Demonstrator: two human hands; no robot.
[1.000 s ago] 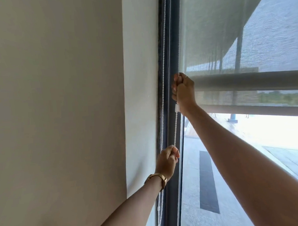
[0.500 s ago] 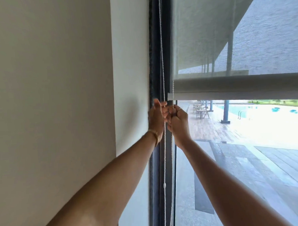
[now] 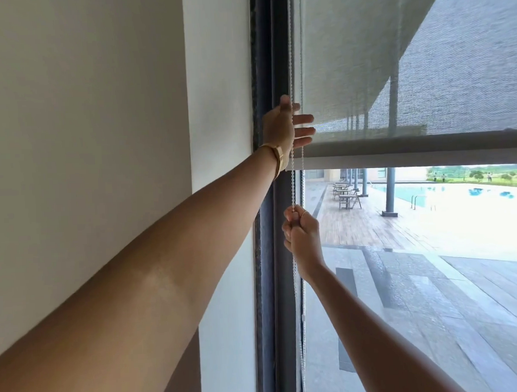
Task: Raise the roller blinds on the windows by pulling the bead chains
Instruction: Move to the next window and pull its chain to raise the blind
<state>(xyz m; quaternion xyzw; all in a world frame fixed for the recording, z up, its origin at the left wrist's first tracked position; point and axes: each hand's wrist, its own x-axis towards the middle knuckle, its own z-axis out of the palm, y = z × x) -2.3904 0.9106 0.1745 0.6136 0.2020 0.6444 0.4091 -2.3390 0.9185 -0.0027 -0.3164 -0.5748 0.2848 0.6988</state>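
A grey mesh roller blind [image 3: 394,71] covers the upper part of the window, its bottom bar [image 3: 412,150] a little above mid-height. The white bead chain [image 3: 288,46] hangs along the dark window frame at the blind's left edge. My left hand [image 3: 284,126], with a gold bracelet at the wrist, is raised beside the chain at the blind's lower left corner, fingers spread, the chain running past its palm. Lower down, my right hand [image 3: 302,232] is a fist shut on the bead chain, which continues below it.
A beige wall [image 3: 86,144] and a white reveal [image 3: 218,108] fill the left. The dark window frame [image 3: 267,62] runs vertically. Through the glass lie a paved terrace, tables and chairs, columns and a pool.
My right hand has pulled down along the chain from beside the left hand. My left hand has risen and opened its fingers. The blind's bottom bar sits higher against the outdoor scene than a second ago.
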